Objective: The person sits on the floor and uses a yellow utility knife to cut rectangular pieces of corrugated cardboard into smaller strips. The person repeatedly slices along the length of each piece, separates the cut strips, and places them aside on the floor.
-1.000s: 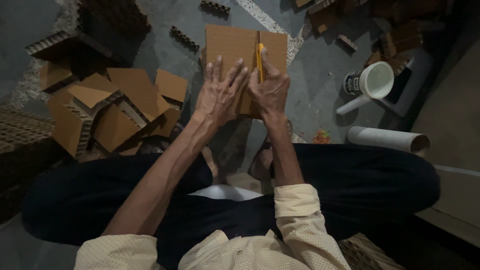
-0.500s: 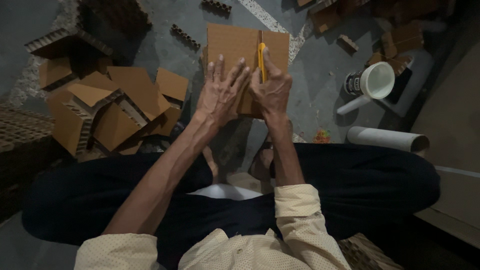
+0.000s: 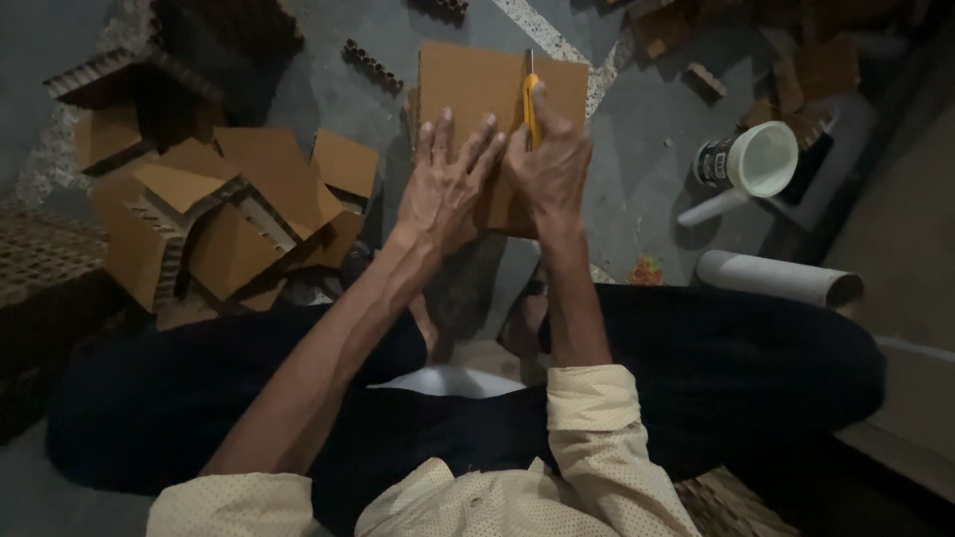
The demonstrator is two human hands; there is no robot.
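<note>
Head view: left hand (image 3: 445, 194) flat on corrugated cardboard sheet (image 3: 477, 89), right hand (image 3: 550, 164) gripping slim yellow knife (image 3: 530, 104).

A white tub (image 3: 748, 161) lies tipped on its side on the grey floor (image 3: 637, 169) at the right, its open white mouth facing the camera — around its body runs a dark label (image 3: 712, 163) with pale print, too small and blurred to make out. Just below and to the right of it lies a pale cardboard tube (image 3: 776, 278), on its side, with one dark open end at the right; it carries no visible label. At the left, a heap of plain brown corrugated cardboard pieces (image 3: 229, 214), folded and stacked loosely, rests on the floor — unprinted as far as can be seen. No signs or screens show.
</note>
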